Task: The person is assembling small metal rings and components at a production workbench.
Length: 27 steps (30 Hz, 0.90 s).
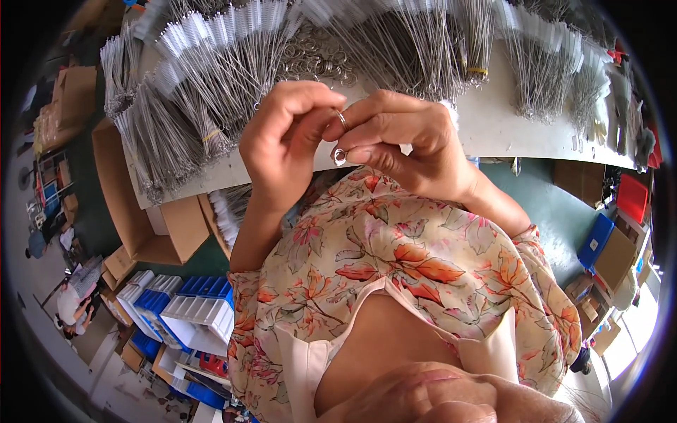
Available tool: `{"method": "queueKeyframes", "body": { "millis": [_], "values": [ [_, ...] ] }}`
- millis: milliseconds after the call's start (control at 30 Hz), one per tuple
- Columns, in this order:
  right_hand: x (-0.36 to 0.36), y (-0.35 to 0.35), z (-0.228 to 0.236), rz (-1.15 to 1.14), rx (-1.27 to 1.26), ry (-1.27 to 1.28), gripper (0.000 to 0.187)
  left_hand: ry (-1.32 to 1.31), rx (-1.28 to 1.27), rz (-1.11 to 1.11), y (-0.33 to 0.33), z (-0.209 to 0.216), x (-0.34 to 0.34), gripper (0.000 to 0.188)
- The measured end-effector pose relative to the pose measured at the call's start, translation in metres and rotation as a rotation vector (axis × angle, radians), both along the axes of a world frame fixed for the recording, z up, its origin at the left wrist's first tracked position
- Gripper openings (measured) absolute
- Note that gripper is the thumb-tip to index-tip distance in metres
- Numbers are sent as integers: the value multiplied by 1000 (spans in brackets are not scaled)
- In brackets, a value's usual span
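In front of my chest, both hands are raised near the table's front edge. My left hand (282, 144) pinches a thin metal ring (343, 120) between thumb and fingertips. My right hand (412, 137) meets it from the other side, with its index fingertip against the same ring. Just below, at my right thumb tip, a small shiny metal loop (340, 156) sticks out; what it belongs to is hidden by the fingers. Behind my hands lies a heap of loose metal rings (317, 60) on the white table (486, 130).
Bundles of wire-handled brushes (211, 63) with white bristles lie across the table, more (402, 49) behind my right hand and further right (550, 63). An open cardboard box (169, 233) stands at the left, near blue and white bins (190, 303). A red bin (632, 197) sits far right.
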State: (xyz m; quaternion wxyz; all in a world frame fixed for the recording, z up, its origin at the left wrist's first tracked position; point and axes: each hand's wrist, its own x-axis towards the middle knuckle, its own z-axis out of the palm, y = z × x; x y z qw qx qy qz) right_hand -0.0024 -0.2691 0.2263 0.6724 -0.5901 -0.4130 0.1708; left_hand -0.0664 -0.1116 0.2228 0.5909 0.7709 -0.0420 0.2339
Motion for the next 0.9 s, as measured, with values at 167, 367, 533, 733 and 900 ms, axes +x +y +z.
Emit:
{"method": "queueKeyframes", "body": {
  "millis": [167, 367, 533, 733, 900],
  "values": [
    [0, -2, -10, -166, -17, -538, 21, 363, -861, -443, 14, -14, 1, 13],
    [1, -4, -14, -225, -102, -863, 24, 480, -478, -401, 25, 11, -4, 22],
    [2, -3, -15, -182, -160, -879, 24, 241, -177, -157, 4, 12, -14, 27],
    [8, -5, 11, 14, -66, -32, 13, -213, 247, 116, 0, -2, -16, 32],
    [4, 1, 20, 67, -88, 648, 13, -291, 285, 162, 3, 1, -13, 31]
  ]
}}
